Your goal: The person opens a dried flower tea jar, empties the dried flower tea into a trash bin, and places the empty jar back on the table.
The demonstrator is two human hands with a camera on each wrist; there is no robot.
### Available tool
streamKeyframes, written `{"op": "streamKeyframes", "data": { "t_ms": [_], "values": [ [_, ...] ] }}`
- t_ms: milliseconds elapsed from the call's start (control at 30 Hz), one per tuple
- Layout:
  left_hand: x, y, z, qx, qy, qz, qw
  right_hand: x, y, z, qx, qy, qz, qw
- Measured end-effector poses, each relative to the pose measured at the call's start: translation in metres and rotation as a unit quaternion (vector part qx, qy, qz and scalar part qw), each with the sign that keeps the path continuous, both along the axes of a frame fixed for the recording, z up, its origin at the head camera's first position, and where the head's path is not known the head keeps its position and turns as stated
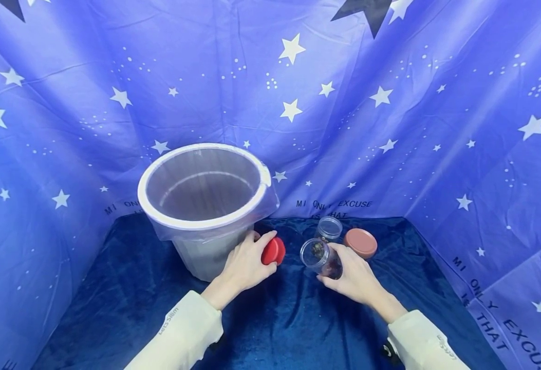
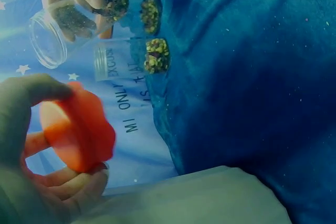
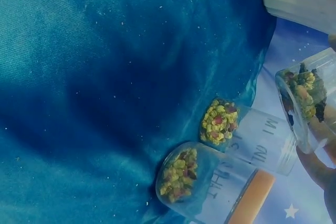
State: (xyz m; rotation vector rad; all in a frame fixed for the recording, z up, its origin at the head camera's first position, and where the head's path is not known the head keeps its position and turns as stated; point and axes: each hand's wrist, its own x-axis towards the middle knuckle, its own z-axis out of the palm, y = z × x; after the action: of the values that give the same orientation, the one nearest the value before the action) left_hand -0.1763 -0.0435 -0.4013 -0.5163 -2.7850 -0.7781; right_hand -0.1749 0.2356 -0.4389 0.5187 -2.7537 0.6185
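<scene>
My left hand grips a red lid with a scalloped edge, beside the bin's right side. In my right hand is a clear uncapped jar, raised off the cloth and tilted with its mouth toward the left. Dried, dark and greenish bits lie near the held jar's bottom in the right wrist view. Behind it stands a second clear jar without a lid. A third jar, closed by a coral lid, is close by on the right. Both standing jars hold yellow-green and reddish dried pieces.
A large grey bin with a white rim and a clear plastic liner stands at the left. Dark blue cloth covers the surface. Star-printed curtains enclose the back and sides.
</scene>
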Motion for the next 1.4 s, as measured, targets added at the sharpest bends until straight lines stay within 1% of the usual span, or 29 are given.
{"op": "streamKeyframes", "data": {
  "t_ms": [133, 300, 433, 667, 767, 967, 1167, 1267, 1400],
  "values": [
    [0.000, -0.002, 0.001, -0.015, 0.007, -0.016, 0.9997, -0.001, 0.002, 0.004, -0.004, 0.004, -0.002, 1.000],
    [0.001, -0.004, -0.003, -0.031, 0.016, -0.041, 0.9986, -0.003, 0.002, 0.007, -0.001, 0.011, 0.000, 1.000],
    [0.001, -0.005, -0.006, -0.045, 0.008, -0.055, 0.9974, -0.004, 0.003, 0.009, 0.001, 0.010, -0.001, 1.000],
    [0.001, -0.008, -0.009, -0.082, -0.006, -0.070, 0.9941, -0.004, 0.004, 0.009, 0.004, 0.010, -0.001, 1.000],
    [0.001, -0.009, -0.013, -0.099, -0.016, -0.076, 0.9921, -0.004, 0.004, 0.010, 0.003, 0.011, 0.000, 1.000],
    [0.004, -0.011, -0.024, -0.131, -0.056, -0.072, 0.9872, -0.005, 0.004, 0.011, 0.003, 0.006, 0.000, 1.000],
    [0.006, -0.016, -0.041, -0.145, -0.077, -0.075, 0.9835, -0.005, 0.005, 0.009, 0.006, 0.012, -0.001, 1.000],
    [0.008, -0.017, -0.048, -0.159, -0.093, -0.076, 0.9799, -0.004, 0.005, 0.008, 0.005, 0.011, 0.000, 1.000],
    [0.010, -0.020, -0.055, -0.172, -0.100, -0.080, 0.9767, -0.003, 0.005, 0.008, 0.004, 0.005, -0.003, 1.000]
  ]
}}
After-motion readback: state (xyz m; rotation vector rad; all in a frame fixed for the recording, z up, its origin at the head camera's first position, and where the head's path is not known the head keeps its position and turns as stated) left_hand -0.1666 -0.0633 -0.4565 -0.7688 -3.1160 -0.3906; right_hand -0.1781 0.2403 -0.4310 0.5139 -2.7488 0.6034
